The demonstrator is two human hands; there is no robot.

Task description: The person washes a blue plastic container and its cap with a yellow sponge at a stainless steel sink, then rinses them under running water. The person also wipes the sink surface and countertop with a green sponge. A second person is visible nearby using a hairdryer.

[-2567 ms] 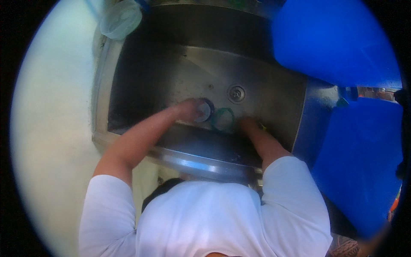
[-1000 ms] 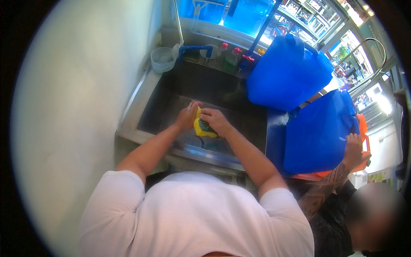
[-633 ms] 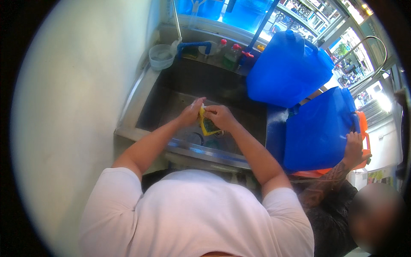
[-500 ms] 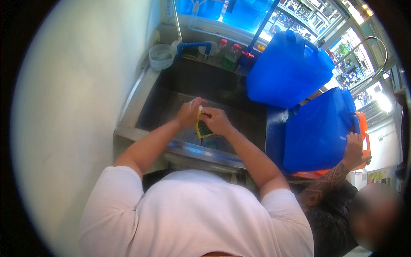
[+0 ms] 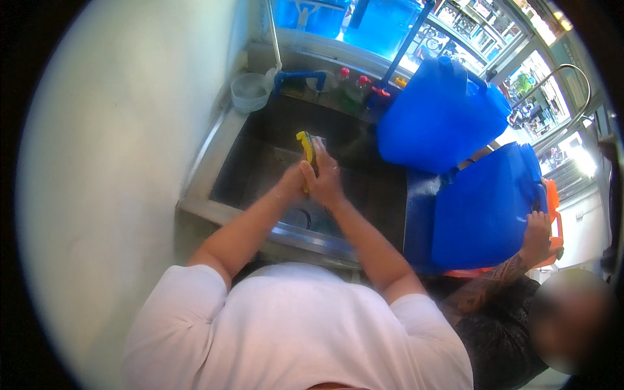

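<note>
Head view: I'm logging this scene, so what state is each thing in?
Right hand: holding the yellow sponge, fingers extended along it
Left hand: against the yellow sponge, grip partly hidden
Yellow sponge: one end jutting out
Pale tub: upright, open-topped
Red-capped bottles: upright, capped
Rear blue container: touched by no hand
Front blue container: touched by another person's hand

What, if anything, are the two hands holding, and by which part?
A yellow sponge: the right hand holds it along its right side; the left hand is at its lower end, but that hand's exact grip is hidden.
</note>
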